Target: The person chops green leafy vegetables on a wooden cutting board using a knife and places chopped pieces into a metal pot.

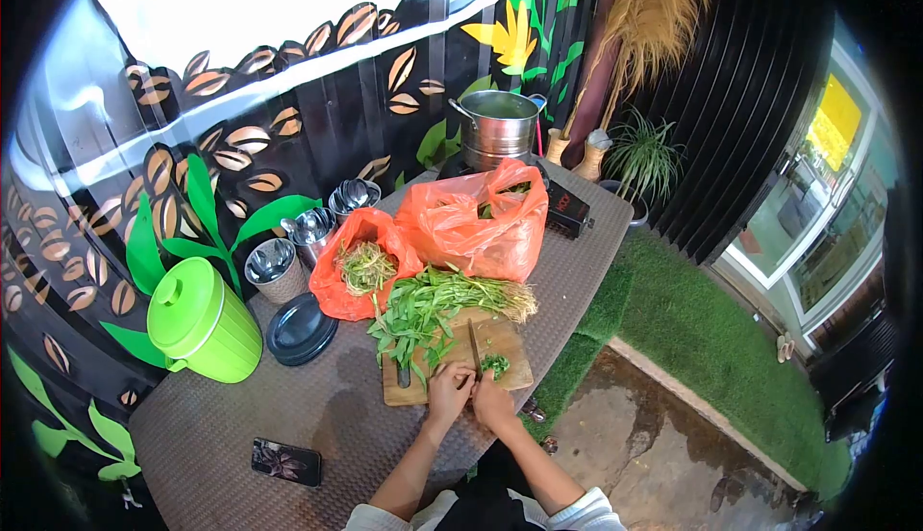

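Observation:
My right hand point(493, 404) grips a knife point(474, 345) by its handle, the blade pointing away from me over a wooden cutting board point(516, 343). Beside the blade, my left hand point(449, 392) rests on the board with its fingers curled in; what they hold is hidden. A small heap of chopped greens point(495, 365) lies just right of the knife. Long leafy stems point(423, 305) with pale root ends spread across the board's far side. A dark handle-like piece point(404, 377) sits at the board's left edge.
Two orange plastic bags, one large point(471, 242) and one with trimmings point(327, 286), stand behind the greens. Farther back is a steel pot point(497, 132). Leftward are cutlery cups point(279, 286), dark lids point(301, 329), a green lidded bin point(216, 339) and a phone point(286, 462).

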{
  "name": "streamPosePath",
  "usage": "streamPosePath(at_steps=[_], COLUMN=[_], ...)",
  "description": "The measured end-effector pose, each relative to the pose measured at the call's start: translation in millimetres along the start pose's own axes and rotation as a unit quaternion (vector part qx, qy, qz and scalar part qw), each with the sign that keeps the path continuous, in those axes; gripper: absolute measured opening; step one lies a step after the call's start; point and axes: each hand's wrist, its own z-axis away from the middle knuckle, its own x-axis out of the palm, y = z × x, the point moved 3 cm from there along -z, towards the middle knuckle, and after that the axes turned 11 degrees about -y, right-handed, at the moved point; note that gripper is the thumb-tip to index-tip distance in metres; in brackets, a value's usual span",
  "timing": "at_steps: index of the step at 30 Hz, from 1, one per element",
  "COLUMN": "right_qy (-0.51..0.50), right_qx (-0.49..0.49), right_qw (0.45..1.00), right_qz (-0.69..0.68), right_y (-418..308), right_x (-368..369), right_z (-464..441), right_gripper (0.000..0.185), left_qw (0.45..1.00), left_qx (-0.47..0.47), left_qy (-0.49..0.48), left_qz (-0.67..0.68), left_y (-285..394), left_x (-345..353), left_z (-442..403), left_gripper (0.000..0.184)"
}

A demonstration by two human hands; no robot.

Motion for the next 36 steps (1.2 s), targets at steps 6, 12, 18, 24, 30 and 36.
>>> streamPosePath(at_steps=[6,12,18,24,30,36], right_qy=[0.043,0.002,0.037,0.050,0.045,0.035], right_qx=[-0.004,-0.011,0.002,0.001,-0.014,-0.004], right_qw=[0.999,1.000,0.999,0.999,0.999,0.999], right_qz=[-0.031,-0.020,0.002,-0.005,0.015,0.025], right_y=[-4,3,-8,0,8,-1], right_x=[9,-2,6,7,6,0], right_z=[22,2,17,4,1,10], right_gripper=[0.035,0.033,0.034,0.035,0.038,0.039], left_qw=[0.999,0.997,0.999,0.998,0.982,0.968], left_qx=[0.008,-0.055,-0.023,0.021,0.067,0.043], left_qy=[0.020,0.036,0.049,0.043,0.066,-0.045], left_qz=[0.039,0.042,-0.004,-0.045,-0.166,-0.242], left_y=[-5,-5,-4,6,-7,-32], left_x=[-2,0,5,-13,-59,-67], left_z=[-1,0,4,-4,-43,-57], left_gripper=[0.023,0.023,0.013,0.013,0.022,0.017])
